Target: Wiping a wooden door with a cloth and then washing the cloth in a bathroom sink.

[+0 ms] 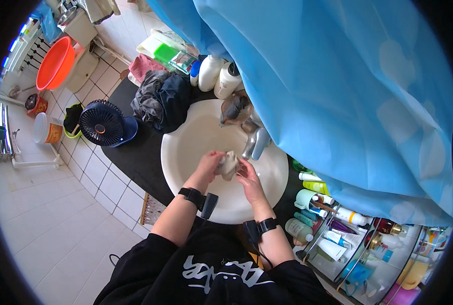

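Observation:
A small bunched, off-white cloth (230, 166) is held over the white washbasin (184, 126), just in front of the metal faucet (250, 143). My left hand (209, 163) pinches the cloth's left side, where a greyish part of it shows. At its right side, the fingers of my right hand (250, 178) are curled against the cloth, and the skin looks wet. Beside the basin's far left rim lies a heap of dark and grey clothes (161, 99). Part of the faucet is behind a brown dish-like holder (236, 108).
A blue curtain (325, 84) hangs low over the right side. White bottles (211, 72) line the basin's back. A dark blue fan (102, 124) stands on the black counter (129, 156). Toiletries crowd a wire rack (341, 244) at right. An orange tub (56, 63) leans beyond.

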### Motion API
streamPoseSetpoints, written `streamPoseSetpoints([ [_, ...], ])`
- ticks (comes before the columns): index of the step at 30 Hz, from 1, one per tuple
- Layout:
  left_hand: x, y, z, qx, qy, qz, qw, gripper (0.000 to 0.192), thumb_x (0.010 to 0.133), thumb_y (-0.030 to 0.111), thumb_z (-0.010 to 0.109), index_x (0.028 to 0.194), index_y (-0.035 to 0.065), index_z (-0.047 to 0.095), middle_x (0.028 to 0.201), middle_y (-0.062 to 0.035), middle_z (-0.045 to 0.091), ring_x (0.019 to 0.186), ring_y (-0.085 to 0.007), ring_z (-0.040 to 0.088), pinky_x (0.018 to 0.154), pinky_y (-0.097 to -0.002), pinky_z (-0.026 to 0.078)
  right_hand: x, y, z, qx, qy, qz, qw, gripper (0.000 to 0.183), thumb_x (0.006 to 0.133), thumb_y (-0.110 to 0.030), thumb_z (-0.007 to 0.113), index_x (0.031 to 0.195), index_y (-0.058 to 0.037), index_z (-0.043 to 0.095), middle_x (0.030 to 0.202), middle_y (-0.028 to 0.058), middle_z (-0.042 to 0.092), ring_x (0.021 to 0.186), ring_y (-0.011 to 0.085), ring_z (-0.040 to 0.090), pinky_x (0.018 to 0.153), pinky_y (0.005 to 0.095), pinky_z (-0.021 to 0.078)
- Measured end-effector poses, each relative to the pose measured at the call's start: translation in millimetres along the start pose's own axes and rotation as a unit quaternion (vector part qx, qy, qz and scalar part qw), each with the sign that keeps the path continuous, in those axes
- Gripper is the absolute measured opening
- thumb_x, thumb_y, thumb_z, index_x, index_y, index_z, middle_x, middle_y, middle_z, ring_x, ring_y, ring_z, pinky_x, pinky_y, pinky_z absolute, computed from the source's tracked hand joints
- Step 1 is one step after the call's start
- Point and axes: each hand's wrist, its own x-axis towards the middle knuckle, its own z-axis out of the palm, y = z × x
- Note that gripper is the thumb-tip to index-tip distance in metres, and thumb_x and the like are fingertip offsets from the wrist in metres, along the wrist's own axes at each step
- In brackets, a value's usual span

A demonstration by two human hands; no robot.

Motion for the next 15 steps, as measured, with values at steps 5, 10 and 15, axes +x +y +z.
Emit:
streamPoseSetpoints([
  [5, -2, 23, 61, 0.073, -0.035, 0.163, 0.983, 0.027, 0.107, 0.029, 0.069, 0.128, 0.0124, 0.066, 0.111, -0.0042, 0.068, 0.102, -0.0173, 0.068, 0.087, -0.034, 0.057, 0, 32, -52, 0.03, 0.11, 0.048, 0.992, 0.053, 0.094, -0.003, 0.068, 0.146, -0.0083, 0.059, 0.137, 0.0093, 0.064, 0.117, 0.0266, 0.069, 0.098, 0.0372, 0.0554],
  [10, 7, 10, 101, 0.321, -0.055, 0.466, 0.823, 0.034, 0.1, 0.01, 0.07, 0.134, 0.0062, 0.064, 0.129, -0.0199, 0.066, 0.123, -0.0415, 0.063, 0.106, -0.0475, 0.053, 4, 56, -60, 0.069, 0.133, 0.076, 0.986, 0.042, 0.093, -0.011, 0.071, 0.135, -0.0052, 0.063, 0.127, 0.0101, 0.068, 0.103, 0.0274, 0.073, 0.091, 0.0369, 0.058],
  [15, 44, 19, 119, 0.329, 0.025, 0.491, 0.806, 0.023, 0.1, 0.007, 0.069, 0.122, 0.0027, 0.065, 0.123, -0.0229, 0.067, 0.114, -0.0467, 0.065, 0.099, -0.0499, 0.054, 22, 57, -53, 0.067, 0.14, 0.095, 0.983, 0.037, 0.095, -0.008, 0.065, 0.131, -0.0021, 0.064, 0.118, 0.012, 0.069, 0.098, 0.0276, 0.073, 0.088, 0.0376, 0.0596],
])
